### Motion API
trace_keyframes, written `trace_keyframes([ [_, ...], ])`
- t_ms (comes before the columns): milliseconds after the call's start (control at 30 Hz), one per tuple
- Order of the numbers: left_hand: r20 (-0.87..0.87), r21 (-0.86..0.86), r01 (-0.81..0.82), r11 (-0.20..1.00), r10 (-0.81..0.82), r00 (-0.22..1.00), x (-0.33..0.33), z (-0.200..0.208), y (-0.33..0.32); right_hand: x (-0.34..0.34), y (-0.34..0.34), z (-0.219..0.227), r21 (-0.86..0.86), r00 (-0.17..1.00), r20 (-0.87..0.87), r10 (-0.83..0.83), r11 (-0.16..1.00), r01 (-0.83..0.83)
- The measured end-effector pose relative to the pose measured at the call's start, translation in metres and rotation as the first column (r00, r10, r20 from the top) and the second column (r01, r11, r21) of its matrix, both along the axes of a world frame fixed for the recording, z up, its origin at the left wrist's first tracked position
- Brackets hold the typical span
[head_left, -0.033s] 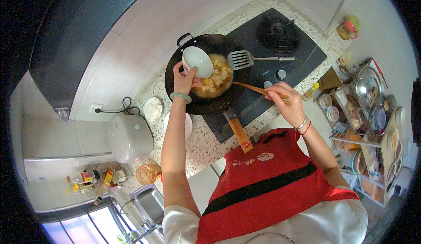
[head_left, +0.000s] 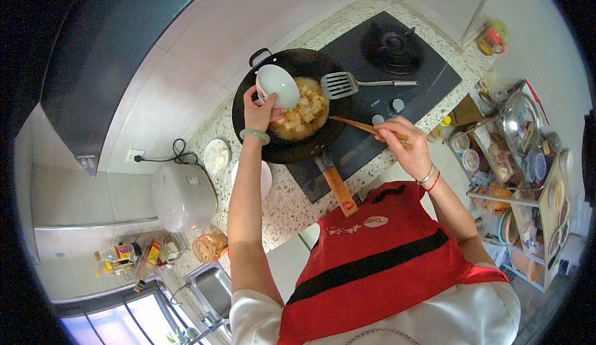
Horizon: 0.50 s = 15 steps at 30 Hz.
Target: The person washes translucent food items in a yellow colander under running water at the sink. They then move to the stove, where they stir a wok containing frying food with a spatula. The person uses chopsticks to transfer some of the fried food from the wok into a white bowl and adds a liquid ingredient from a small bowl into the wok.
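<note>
My left hand (head_left: 258,114) is closed on the rim of a white bowl (head_left: 278,85), tilted over the left side of a dark wok (head_left: 248,143). Inside the wok, pale chunks of food (head_left: 304,116) lie in a yellowish, bubbly liquid. To the right, my right hand (head_left: 406,141) grips wooden chopsticks (head_left: 359,123), whose tips reach over the wok beside the food. A metal slotted spatula (head_left: 340,85) lies with its head over the wok's right side and its handle across the black stove. The wok's wooden handle (head_left: 338,190) points toward me.
The black stove (head_left: 428,90) has a free burner (head_left: 394,50) at the far right. Left of the wok stand a small dish of white food (head_left: 216,156), a white plate (head_left: 266,180) and a rice cooker (head_left: 185,197). A crowded shelf rack (head_left: 506,199) is at the right.
</note>
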<state>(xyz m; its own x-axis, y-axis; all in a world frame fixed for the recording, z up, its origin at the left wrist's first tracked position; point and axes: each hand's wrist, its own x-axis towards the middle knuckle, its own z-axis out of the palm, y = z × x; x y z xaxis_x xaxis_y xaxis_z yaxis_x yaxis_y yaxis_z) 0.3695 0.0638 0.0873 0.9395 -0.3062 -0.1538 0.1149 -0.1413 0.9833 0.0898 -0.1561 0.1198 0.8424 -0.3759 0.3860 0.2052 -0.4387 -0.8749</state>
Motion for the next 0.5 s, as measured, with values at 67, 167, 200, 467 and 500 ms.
trace_keyframes([
  [67,0.086,0.077,-0.011,0.997,0.005,0.996,0.016,-0.005,0.005,-0.002,0.000,0.001,0.000,1.000,-0.003,-0.009,1.000,0.009],
  [167,0.162,0.163,-0.049,0.985,0.022,0.987,0.026,0.000,0.007,-0.003,-0.001,-0.001,-0.007,1.000,0.002,-0.019,1.000,0.019],
  [200,0.203,0.221,-0.054,0.974,0.008,0.979,0.026,0.003,0.009,-0.003,-0.001,0.000,-0.003,1.000,-0.002,-0.019,1.000,0.019],
  [467,0.597,0.539,-0.185,0.822,-0.217,0.773,0.011,0.016,0.050,0.006,0.007,0.001,0.016,0.999,0.022,0.028,0.999,-0.028],
  [500,0.618,0.557,-0.188,0.809,-0.252,0.744,0.003,0.023,0.050,0.007,0.007,0.001,0.019,0.999,0.017,0.029,0.999,-0.029],
])
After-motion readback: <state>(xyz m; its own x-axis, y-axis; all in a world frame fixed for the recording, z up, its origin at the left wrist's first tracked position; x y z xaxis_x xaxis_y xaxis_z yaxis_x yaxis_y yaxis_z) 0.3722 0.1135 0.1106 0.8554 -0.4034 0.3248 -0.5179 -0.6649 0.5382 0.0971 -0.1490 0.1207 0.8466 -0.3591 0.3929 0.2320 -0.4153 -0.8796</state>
